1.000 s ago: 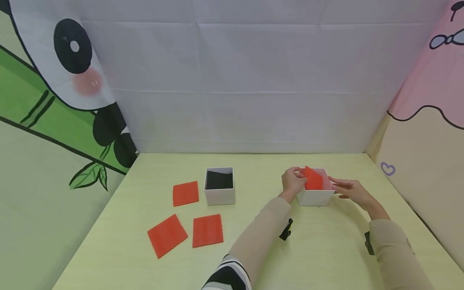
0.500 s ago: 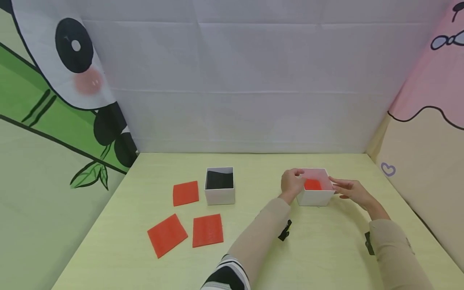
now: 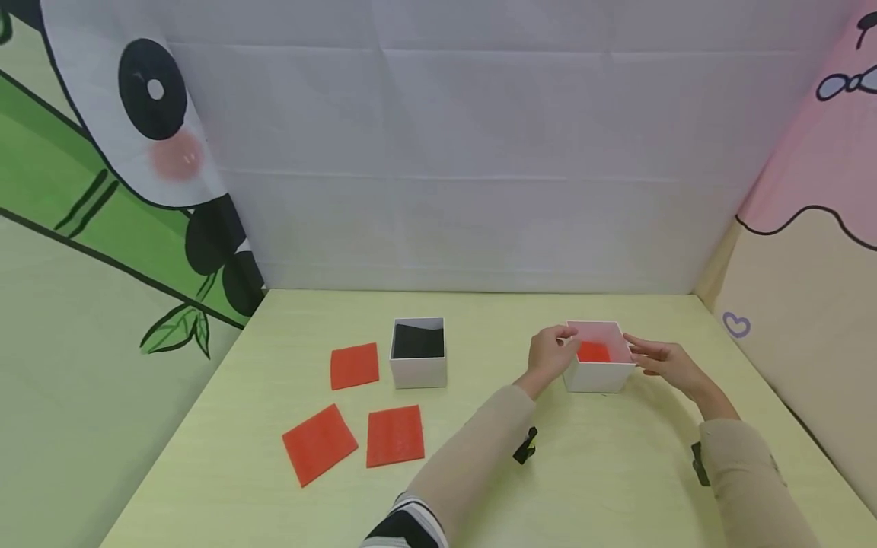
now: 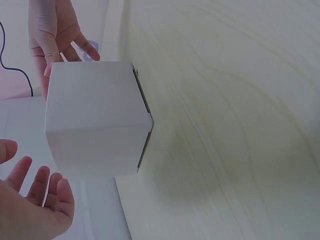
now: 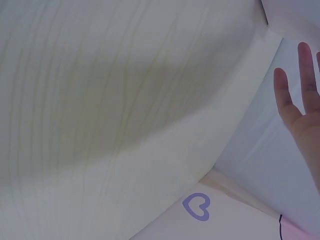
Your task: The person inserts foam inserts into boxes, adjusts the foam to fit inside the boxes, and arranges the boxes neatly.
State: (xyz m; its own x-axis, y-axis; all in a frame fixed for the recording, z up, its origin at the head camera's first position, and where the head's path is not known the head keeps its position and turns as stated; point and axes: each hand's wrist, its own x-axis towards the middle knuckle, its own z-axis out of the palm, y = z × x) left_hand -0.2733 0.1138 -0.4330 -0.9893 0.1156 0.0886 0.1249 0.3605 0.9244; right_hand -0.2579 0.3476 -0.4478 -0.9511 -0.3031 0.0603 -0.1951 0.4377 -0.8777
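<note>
A white box [image 3: 600, 378] with a pinkish inside stands on the right of the table, a red square sheet [image 3: 593, 352] low inside it. At its left rim is my left hand [image 3: 550, 352]; in the left wrist view the fingers [image 4: 37, 192] are loosely bent, hold nothing and stay apart from the box wall. My right hand [image 3: 664, 364] rests its fingertips on the box's right side. In the right wrist view, its visible fingers [image 5: 305, 65] are fairly straight and spread.
Left of centre, a second white box [image 3: 419, 374] holds something black [image 3: 419, 342]. Three more red squares lie near it: one beside it [image 3: 354, 366], one below [image 3: 395, 436], one lower left [image 3: 320, 444]. A pale curtain [image 3: 438, 175] hangs behind the table.
The red sheet my left hand held upright at the box has dropped inside, out of my fingers. The left hand then draws slightly away from the rim. The right hand stays at the box.
</note>
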